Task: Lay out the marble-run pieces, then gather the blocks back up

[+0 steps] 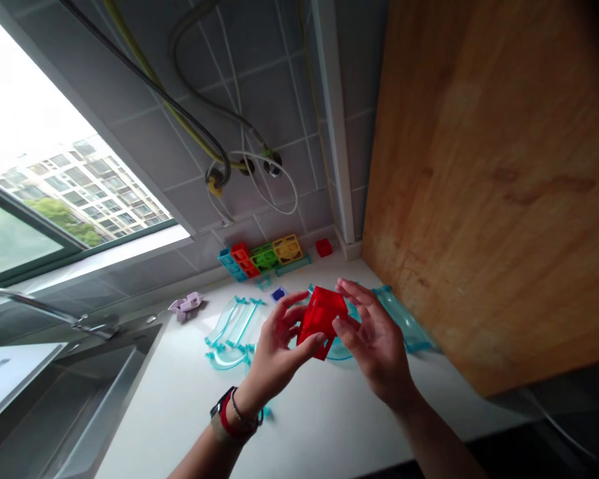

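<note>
A red translucent hollow block, shaped like a small box with open sides, is held up over the white counter. My left hand grips its left side, thumb along the lower front and fingers behind. At the right edge, my right hand has its thumb and fingertips around the block. Behind and below the hands lie clear teal track pieces, partly hidden by them. A small blue square piece rests just beyond my left fingers.
Against the tiled wall stand blue, orange, green and yellow blocks, with a small red piece nearby. A pale pink piece lies near the sink. A wooden panel rises at right, beside a long teal piece.
</note>
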`<state>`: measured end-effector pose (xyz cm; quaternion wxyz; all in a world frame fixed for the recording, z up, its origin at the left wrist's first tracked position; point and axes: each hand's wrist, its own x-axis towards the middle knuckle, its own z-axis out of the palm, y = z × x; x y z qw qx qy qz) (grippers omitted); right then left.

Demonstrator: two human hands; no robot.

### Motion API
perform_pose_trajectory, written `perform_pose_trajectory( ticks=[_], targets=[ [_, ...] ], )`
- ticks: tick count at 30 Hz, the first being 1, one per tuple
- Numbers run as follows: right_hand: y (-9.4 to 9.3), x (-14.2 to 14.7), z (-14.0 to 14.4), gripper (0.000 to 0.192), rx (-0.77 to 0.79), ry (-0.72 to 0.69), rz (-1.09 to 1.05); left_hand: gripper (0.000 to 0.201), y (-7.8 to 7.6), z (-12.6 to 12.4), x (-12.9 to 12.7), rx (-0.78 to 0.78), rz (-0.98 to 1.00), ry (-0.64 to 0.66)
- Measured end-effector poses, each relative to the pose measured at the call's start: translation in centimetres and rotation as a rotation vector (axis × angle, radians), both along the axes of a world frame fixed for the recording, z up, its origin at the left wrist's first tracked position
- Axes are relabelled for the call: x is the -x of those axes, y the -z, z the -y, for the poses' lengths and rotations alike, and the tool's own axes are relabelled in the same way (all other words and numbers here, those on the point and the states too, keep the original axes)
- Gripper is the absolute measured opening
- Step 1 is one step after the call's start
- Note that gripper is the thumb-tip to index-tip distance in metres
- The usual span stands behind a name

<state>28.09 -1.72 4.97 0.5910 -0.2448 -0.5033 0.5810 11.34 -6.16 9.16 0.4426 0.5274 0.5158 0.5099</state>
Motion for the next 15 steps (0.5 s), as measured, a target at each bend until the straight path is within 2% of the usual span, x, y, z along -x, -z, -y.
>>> perform_pose_trajectory(
  ticks=[4, 8, 12, 15],
  targets=[
    [-0.2, -0.6, -0.6, 0.057, 0.133, -0.054, -0.05, 0.075, -1.7, -1.6, 0.1, -0.143, -0.25, 0.044],
    [-0.1, -1.3, -0.9, 0.059, 0.144, -0.103, -0.058, 0.08, -2.9, -1.4, 0.7, -0.204, -0.464, 0.076],
    [0.9, -0.7, -0.7, 0.054, 0.162, -0.155, -0.09, 0.082, -3.1, -0.9, 1.4, -0.265, -0.668, 0.058],
    [1.9, 0.2, -0.4, 0.051, 0.215, -0.164, -0.135, 0.082, -2.9, -0.9, 1.8, -0.27, -0.717, 0.038]
  ],
)
